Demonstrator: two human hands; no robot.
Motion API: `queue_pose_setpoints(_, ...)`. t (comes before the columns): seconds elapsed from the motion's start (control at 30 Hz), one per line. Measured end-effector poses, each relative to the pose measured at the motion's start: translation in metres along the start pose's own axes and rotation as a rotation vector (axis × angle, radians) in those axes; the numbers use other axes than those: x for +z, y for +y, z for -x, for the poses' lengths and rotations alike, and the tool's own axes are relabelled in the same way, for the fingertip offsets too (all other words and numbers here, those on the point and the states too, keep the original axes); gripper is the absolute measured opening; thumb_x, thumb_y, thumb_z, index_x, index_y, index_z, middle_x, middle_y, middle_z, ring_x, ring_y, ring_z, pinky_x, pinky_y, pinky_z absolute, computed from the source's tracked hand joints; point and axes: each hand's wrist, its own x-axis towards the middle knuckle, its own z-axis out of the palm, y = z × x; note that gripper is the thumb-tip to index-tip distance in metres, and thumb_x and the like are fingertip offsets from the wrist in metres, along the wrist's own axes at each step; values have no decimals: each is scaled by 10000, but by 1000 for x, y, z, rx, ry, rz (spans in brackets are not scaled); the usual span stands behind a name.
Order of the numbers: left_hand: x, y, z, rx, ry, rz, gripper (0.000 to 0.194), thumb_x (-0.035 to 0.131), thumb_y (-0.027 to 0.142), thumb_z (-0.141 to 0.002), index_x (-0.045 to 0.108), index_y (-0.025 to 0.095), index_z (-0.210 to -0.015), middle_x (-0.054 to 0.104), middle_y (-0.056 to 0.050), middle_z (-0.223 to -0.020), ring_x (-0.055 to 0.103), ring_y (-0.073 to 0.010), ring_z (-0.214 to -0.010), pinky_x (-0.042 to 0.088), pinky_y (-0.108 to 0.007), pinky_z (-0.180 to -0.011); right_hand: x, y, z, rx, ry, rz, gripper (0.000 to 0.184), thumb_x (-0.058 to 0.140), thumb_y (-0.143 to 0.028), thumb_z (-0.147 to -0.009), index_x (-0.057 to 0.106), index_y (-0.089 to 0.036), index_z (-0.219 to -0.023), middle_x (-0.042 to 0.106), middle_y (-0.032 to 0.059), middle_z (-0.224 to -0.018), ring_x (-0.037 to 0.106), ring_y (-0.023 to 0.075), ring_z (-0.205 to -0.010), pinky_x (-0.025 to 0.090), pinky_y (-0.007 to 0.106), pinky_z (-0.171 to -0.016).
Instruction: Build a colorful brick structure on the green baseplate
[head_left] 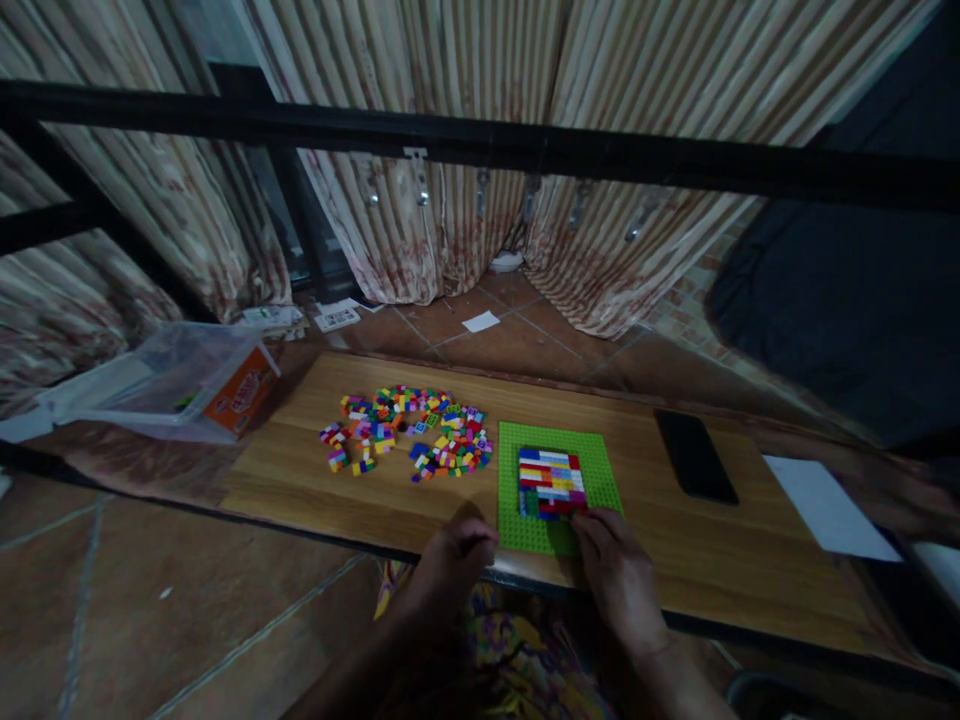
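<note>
A green studded baseplate (604, 470) lies on the wooden board in front of me. Built on it is a flat block of multicoloured toy bricks (551, 480), in red, white, blue, yellow and other colours. My right hand (619, 575) reaches over the plate's front right part, its fingertips pinched on a small red brick at the block's near right corner. Curled closed, my left hand (457, 560) is beside the plate's near left corner; what its fingers hold, if anything, is hidden. Left of the plate lies a spread of loose toy bricks (457, 440).
The wooden board (300, 420) also carries a black phone (694, 455) and, at right, a white sheet of paper (825, 505). A clear plastic bin (180, 375) with an orange label stands left. A black metal bar (480, 140) crosses in front of striped curtains (450, 230).
</note>
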Motion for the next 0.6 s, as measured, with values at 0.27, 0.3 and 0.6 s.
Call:
queue_pose_setpoints(0.27,-59,6,4,189,259,-331,187,500,274,-847,651,183,-909,665,-22,-823,606,-159,-777,454,-243,-722,-2,-2,12,-64,105,74,384,367,-398,-957,657,-187,-1098,665,106,-1061,632,223,-967,508,375,-872)
queue_pose_setpoints(0.3,-67,6,3,209,306,-386,181,493,250,-847,649,186,-915,675,-30,-858,618,-166,-806,462,-252,-751,-1,-8,12,-73,123,69,376,375,-395,-956,660,-189,-1090,672,103,-1047,632,225,-966,504,375,-868)
queue_pose_setpoints(0.6,-90,-9,-14,326,483,-795,198,493,208,-856,624,227,-1002,653,-45,-997,628,-174,-896,486,-278,-806,37,-98,-35,-166,-51,-129,252,445,-273,-932,666,-202,-1028,649,76,-1034,624,186,-923,508,316,-826)
